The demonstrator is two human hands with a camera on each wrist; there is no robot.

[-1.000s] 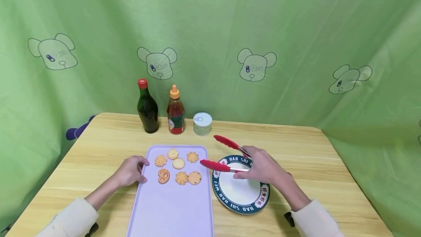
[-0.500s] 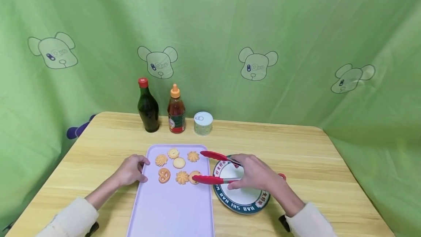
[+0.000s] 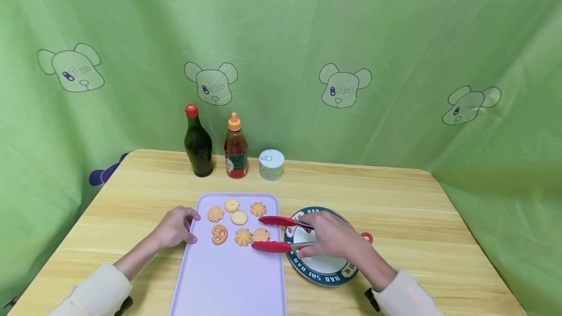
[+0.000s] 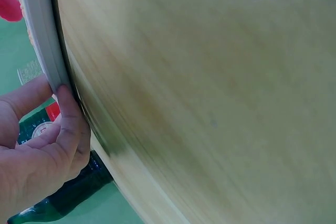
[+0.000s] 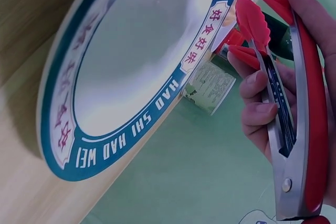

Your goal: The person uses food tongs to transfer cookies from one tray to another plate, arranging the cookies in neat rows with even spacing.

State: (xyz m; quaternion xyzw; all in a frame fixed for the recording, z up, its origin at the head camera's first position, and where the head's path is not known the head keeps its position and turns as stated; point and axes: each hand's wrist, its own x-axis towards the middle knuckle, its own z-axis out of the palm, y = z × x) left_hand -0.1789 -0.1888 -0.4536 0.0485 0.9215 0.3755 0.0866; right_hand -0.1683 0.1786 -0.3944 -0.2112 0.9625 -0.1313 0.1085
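My left hand (image 3: pixel 173 229) pinches the left rim of a lilac tray (image 3: pixel 228 282); the left wrist view shows thumb and fingers on that edge. In my right hand (image 3: pixel 333 239) are red-tipped metal tongs (image 3: pixel 272 246), spread apart. Their tips lie on either side of a round speckled cookie (image 3: pixel 261 235) at the tray's right; whether they touch it I cannot tell. Beside it sit a flower-shaped cookie (image 3: pixel 243 237) and a pretzel-shaped cookie (image 3: pixel 219 234), with several more behind. Under the right hand is a white plate with a green rim (image 3: pixel 322 280), partly hidden.
Along the back of the wooden table (image 3: pixel 377 184) stand a dark bottle with a red cap (image 3: pixel 199 148), a sauce bottle with an orange tip (image 3: pixel 235 152) and a tin can (image 3: pixel 271 165). A green curtain (image 3: pixel 281 38) hangs behind.
My right hand has carried the tongs left and toward me, from over the plate to around the speckled cookie. The tongs' tips have come closer together. My left hand stays at the tray's rim.
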